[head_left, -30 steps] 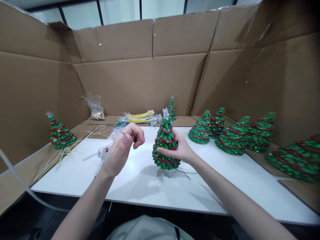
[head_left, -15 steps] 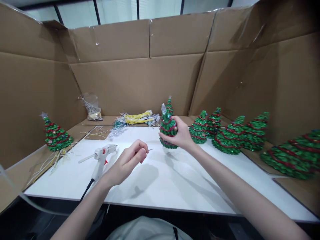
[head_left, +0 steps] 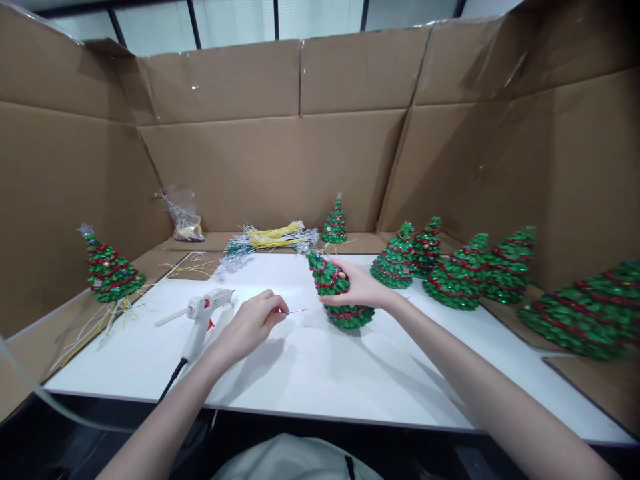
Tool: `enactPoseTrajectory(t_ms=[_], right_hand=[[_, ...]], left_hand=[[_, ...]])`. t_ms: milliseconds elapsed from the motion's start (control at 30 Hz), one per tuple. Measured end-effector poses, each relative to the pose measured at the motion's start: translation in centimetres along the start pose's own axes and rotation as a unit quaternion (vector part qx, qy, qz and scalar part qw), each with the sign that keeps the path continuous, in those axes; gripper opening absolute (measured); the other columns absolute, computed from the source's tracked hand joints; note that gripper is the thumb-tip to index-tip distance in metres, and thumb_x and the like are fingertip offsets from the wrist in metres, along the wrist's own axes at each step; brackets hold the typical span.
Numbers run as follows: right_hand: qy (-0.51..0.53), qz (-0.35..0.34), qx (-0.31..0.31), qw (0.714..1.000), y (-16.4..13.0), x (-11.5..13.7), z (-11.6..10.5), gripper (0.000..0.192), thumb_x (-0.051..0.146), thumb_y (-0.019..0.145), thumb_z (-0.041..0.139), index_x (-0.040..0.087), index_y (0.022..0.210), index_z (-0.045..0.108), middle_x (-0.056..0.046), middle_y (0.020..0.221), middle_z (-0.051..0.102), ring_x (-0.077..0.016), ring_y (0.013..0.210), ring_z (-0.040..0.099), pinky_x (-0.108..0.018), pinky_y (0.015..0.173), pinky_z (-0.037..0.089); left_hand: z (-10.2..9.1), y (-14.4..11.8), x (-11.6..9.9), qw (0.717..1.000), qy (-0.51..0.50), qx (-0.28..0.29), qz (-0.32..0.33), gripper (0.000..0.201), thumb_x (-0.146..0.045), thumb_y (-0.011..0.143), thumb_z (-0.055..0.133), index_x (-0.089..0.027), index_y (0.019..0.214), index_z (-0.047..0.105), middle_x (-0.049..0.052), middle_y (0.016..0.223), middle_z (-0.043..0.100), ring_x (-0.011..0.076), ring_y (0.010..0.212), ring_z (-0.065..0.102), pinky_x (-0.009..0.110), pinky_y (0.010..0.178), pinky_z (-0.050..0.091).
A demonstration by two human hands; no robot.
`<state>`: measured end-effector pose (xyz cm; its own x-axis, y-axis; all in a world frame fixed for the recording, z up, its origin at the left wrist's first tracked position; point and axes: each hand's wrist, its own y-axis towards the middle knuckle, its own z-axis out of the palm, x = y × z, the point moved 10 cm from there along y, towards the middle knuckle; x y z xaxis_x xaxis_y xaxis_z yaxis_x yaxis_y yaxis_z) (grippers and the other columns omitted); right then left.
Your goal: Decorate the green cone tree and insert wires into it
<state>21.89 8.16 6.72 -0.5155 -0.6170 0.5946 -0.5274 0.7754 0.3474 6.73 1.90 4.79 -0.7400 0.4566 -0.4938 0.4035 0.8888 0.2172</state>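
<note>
My right hand is wrapped round a small green Christmas tree with red garland and a silvery tip. The tree leans to the left, its base close above or on the white board; I cannot tell which. My left hand pinches a short thin wire that points right toward the tree. The wire's other end is hidden in my fingers. Left of that hand lies a white glue gun with a red trigger, on the white board.
Several green trees stand on the right, one small tree at the back, and another tree at far left. Bundles of yellow and white wires lie at the back near a plastic bag. Cardboard walls enclose the board.
The held tree has come down and nearer me, now tilting left, and uncovers the small tree behind it. My left hand has turned and shifted slightly left and down, still pinching the wire.
</note>
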Motion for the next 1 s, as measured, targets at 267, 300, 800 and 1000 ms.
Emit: enactPoseTrajectory(t_ms=[267,300,800,1000], right_hand=[[-0.194,0.006,0.211,0.958,-1.0,0.5,1.5,0.051,0.055,0.053,0.068,0.020,0.089,0.058,-0.005,0.085,0.062,-0.0247,0.077,0.057,-0.030,0.064,0.041],[-0.207,0.011,0.224,0.952,-1.0,0.4,1.8,0.054,0.057,0.052,0.067,0.020,0.090,0.058,-0.006,0.086,0.063,-0.0257,0.078,0.057,-0.031,0.064,0.041],[-0.348,0.080,0.332,0.873,-2.0,-1.1,4.5,0.070,0.059,0.042,0.069,0.020,0.100,0.061,-0.011,0.097,0.063,-0.0320,0.085,0.060,-0.035,0.064,0.043],[-0.306,0.072,0.288,0.905,-2.1,-0.9,3.0,0.075,0.071,0.046,0.063,0.022,0.103,0.059,-0.010,0.099,0.060,-0.0307,0.087,0.058,-0.036,0.067,0.044]], left_hand=[[1.2,1.6,3.5,0.963,0.250,0.043,-0.089,0.019,-0.019,0.085,0.044,-0.018,0.087,0.063,0.009,0.086,0.065,0.0218,0.085,0.060,0.028,0.069,0.040],[1.4,1.9,3.7,0.959,0.262,0.047,-0.096,0.019,-0.019,0.085,0.045,-0.017,0.087,0.063,0.010,0.085,0.066,0.0224,0.083,0.061,0.029,0.068,0.041],[3.6,5.8,3.6,0.943,0.310,0.070,-0.094,0.025,-0.010,0.081,0.042,-0.011,0.085,0.066,0.015,0.092,0.063,0.0248,0.086,0.062,0.033,0.071,0.046],[3.7,5.6,3.6,0.945,0.308,0.064,-0.091,0.023,-0.011,0.080,0.044,-0.011,0.084,0.067,0.015,0.091,0.063,0.0248,0.085,0.062,0.033,0.070,0.046]])
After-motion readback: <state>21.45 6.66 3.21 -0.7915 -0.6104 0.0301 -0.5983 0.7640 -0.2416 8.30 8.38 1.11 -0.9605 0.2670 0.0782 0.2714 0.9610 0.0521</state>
